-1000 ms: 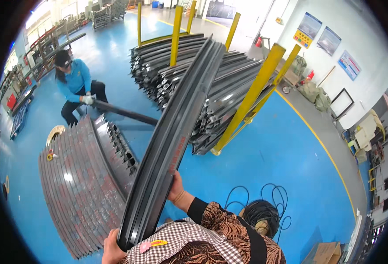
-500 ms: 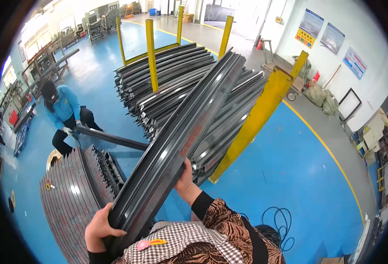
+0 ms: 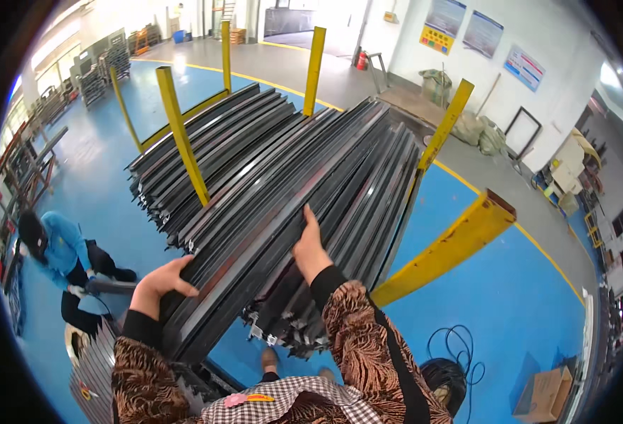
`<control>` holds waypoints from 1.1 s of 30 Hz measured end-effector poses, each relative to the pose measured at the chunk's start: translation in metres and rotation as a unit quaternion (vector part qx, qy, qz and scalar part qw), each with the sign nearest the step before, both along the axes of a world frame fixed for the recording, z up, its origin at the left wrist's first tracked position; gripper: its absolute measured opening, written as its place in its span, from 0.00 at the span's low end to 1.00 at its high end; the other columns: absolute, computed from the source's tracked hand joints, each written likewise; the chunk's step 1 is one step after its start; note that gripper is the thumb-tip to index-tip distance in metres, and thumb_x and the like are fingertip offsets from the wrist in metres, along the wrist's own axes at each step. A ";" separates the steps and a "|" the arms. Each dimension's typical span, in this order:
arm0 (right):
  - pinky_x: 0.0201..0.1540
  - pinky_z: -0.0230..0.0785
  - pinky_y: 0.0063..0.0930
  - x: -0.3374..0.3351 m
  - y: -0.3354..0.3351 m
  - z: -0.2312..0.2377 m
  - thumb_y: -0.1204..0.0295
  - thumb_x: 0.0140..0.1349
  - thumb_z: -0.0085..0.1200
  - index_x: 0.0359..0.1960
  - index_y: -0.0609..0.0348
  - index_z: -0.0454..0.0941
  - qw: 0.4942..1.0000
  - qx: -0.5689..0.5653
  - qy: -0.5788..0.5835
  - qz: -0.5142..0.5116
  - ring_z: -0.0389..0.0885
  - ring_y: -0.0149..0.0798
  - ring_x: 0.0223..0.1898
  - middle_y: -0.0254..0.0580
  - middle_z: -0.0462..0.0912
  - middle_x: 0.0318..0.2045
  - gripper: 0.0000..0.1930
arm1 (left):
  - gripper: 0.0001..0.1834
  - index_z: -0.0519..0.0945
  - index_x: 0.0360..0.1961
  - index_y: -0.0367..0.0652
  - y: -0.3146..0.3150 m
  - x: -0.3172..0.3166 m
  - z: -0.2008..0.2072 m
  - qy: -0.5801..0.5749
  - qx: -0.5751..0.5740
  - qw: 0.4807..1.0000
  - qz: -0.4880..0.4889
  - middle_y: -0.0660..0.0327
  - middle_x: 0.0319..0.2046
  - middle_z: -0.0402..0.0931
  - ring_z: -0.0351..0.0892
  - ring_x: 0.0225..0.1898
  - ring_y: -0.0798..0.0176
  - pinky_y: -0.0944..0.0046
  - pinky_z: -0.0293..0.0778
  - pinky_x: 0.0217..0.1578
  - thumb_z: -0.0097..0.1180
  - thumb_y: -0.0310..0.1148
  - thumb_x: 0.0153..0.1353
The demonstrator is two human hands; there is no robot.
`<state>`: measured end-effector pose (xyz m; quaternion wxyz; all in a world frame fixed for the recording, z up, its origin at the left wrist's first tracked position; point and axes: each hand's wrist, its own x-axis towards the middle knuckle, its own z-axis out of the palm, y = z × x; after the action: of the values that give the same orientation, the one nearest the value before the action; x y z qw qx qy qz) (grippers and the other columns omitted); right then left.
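A long dark metal profile (image 3: 230, 286) slants from beside my waist up to the far right, over a big stack of similar profiles (image 3: 219, 138). My left hand (image 3: 161, 281) grips its near end by the left edge, thumb on top. Along the right edge my right hand (image 3: 310, 247) holds it with the thumb up; its other fingers are mostly hidden. The far part of the profile lies along the top of the stack, while its near end juts out past the stack toward me. Cut ends of stacked profiles (image 3: 287, 325) show below my right hand.
Yellow posts, including a near one (image 3: 446, 247) at right and another (image 3: 182, 134) at left, stand around the stack. A co-worker in blue (image 3: 64, 244) crouches at left with a dark bar. Lower left is another profile pile (image 3: 99, 374); a black cable coil (image 3: 442, 374) lies at right.
The profile has swung forward and down onto the stack, both hands still on it. My view has turned right, so the co-worker and the lower-left pile sit nearer the left rim.
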<state>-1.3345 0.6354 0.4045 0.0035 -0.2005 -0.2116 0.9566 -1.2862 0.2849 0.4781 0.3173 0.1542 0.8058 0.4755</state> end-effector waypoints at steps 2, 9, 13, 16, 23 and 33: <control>0.46 0.70 0.35 -0.037 0.028 0.000 0.58 0.59 0.52 0.49 0.59 0.73 0.989 0.128 -0.037 -0.066 0.78 0.44 0.41 0.47 0.78 0.44 0.21 | 0.49 0.61 0.59 0.29 0.020 -0.046 0.005 0.012 -0.034 0.999 -0.014 0.48 0.53 0.67 0.68 0.50 0.54 0.63 0.60 0.55 0.69 0.34 0.33; 0.58 0.56 0.54 -0.075 0.000 -0.022 0.73 0.50 0.52 0.52 0.64 0.68 0.428 0.897 -0.019 -0.107 0.60 0.66 0.58 0.60 0.60 0.59 0.25 | 0.44 0.57 0.63 0.34 0.104 -0.103 -0.074 0.161 -0.154 0.974 0.046 0.47 0.60 0.60 0.59 0.61 0.47 0.52 0.56 0.59 0.58 0.49 0.52; 0.60 0.56 0.51 -0.077 0.016 -0.050 0.76 0.49 0.51 0.51 0.63 0.69 0.336 0.939 -0.032 -0.068 0.57 0.67 0.61 0.57 0.55 0.62 0.23 | 0.42 0.59 0.62 0.35 0.137 -0.109 -0.091 0.348 -0.305 0.886 0.024 0.49 0.57 0.63 0.60 0.59 0.48 0.47 0.58 0.57 0.56 0.52 0.53; 0.61 0.55 0.50 -0.081 0.014 -0.053 0.77 0.50 0.50 0.50 0.62 0.70 0.373 0.925 -0.019 -0.075 0.56 0.67 0.61 0.57 0.56 0.62 0.22 | 0.40 0.61 0.60 0.35 0.142 -0.114 -0.100 0.473 -0.321 0.820 0.008 0.50 0.55 0.64 0.62 0.57 0.50 0.45 0.58 0.55 0.54 0.51 0.53; 0.61 0.55 0.49 -0.086 0.014 -0.062 0.77 0.48 0.49 0.39 0.67 0.74 0.389 0.910 0.057 -0.131 0.62 0.65 0.57 0.62 0.62 0.57 0.14 | 0.32 0.67 0.56 0.37 0.104 -0.170 -0.099 0.358 -0.225 0.906 0.002 0.53 0.44 0.76 0.75 0.46 0.50 0.55 0.68 0.47 0.49 0.50 0.57; 0.59 0.58 0.42 -0.084 0.033 -0.065 0.71 0.53 0.50 0.47 0.60 0.74 0.354 0.927 0.047 -0.119 0.64 0.56 0.57 0.58 0.65 0.58 0.18 | 0.18 0.77 0.44 0.37 -0.040 -0.032 -0.073 0.316 -0.077 0.919 0.223 0.56 0.31 0.78 0.74 0.30 0.62 0.65 0.71 0.32 0.58 0.35 0.54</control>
<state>-1.4180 0.6687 0.3397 0.3106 -0.0481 -0.9372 0.1514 -1.3186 0.2446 0.4053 -0.0567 0.0878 0.9120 0.3966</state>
